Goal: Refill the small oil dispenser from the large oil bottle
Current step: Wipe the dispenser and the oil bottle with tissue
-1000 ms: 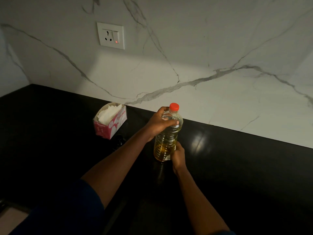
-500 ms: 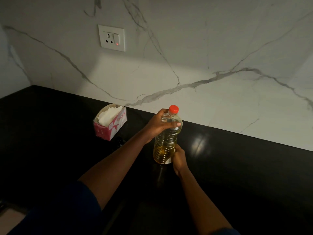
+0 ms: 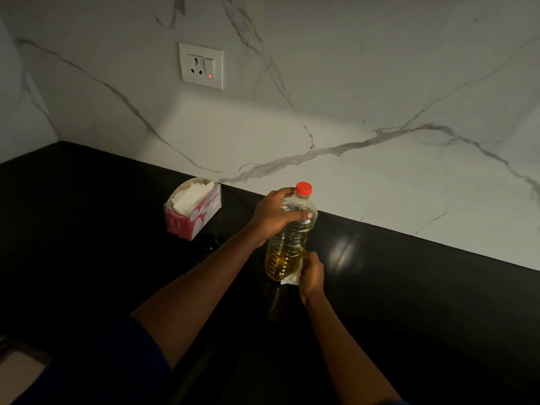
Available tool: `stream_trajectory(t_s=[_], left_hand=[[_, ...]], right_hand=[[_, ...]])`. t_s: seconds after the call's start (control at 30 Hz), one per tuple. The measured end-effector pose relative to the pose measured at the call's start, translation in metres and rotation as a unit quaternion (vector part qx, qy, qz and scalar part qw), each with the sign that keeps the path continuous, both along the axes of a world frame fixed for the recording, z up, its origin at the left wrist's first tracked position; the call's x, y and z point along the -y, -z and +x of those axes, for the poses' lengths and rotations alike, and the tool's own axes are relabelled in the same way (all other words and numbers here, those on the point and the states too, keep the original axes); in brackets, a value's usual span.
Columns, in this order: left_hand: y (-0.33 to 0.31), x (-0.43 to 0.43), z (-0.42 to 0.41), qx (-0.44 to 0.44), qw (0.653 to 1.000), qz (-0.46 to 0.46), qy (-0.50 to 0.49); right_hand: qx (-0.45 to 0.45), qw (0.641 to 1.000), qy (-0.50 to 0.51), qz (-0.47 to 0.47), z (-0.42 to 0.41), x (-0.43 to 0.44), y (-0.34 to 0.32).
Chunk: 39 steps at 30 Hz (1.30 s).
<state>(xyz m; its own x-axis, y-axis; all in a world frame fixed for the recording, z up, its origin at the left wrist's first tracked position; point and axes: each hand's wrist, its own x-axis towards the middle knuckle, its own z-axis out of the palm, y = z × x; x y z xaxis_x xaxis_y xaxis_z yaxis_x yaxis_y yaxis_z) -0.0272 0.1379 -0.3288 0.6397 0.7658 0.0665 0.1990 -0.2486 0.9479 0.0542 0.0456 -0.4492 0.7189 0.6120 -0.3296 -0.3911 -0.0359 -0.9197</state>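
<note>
Evidently light: large oil bottle (image 3: 287, 247), third full, ribbed, likely slick. Left hand (image 3: 272, 218) fingers wrap its shoulder; right hand (image 3: 312, 273) fingers pinch tissue (image 3: 290, 280) at five o'clock.

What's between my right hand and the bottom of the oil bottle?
A white tissue, which the right hand holds against the lower side of the oil bottle. The head view shows it.

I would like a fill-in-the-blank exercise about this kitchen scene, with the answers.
1. The left hand grips the oil bottle just ____ its red cap.
2. The right hand holds a white ____ against the bottle's base.
3. The pink tissue box stands ____ of the bottle.
Answers: below; tissue; left.
</note>
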Motion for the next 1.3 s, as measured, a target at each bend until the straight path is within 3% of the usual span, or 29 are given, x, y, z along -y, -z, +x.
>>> stream_trajectory(t_s=[0.1,0.27,0.47,0.73,0.83,1.03,1.3], left_hand=[[-0.001,0.005,0.001,0.007,1.000,-0.008,-0.006],[0.006,0.011,0.008,-0.043,0.997,0.061,-0.007],[0.006,0.006,0.009,-0.061,0.997,0.047,-0.007],[0.007,0.012,0.011,-0.052,0.996,0.061,-0.048],[0.009,0.015,0.013,-0.030,0.997,0.057,-0.053],[0.008,0.012,0.009,-0.036,0.997,0.046,-0.042],[0.009,0.010,0.010,-0.039,0.996,0.061,-0.048]], right_hand=[[-0.015,0.998,0.049,0.039,-0.006,-0.004,-0.012],[-0.005,0.989,0.127,0.074,-0.033,0.013,-0.007],[-0.002,0.991,0.077,-0.113,-0.023,0.001,-0.013],[0.018,0.992,0.124,0.027,-0.035,-0.004,-0.021],[0.043,0.990,0.129,0.036,-0.056,0.002,-0.007],[0.078,0.994,0.061,-0.045,-0.042,-0.012,-0.013],[0.135,0.986,0.070,0.072,-0.050,-0.005,-0.028]])
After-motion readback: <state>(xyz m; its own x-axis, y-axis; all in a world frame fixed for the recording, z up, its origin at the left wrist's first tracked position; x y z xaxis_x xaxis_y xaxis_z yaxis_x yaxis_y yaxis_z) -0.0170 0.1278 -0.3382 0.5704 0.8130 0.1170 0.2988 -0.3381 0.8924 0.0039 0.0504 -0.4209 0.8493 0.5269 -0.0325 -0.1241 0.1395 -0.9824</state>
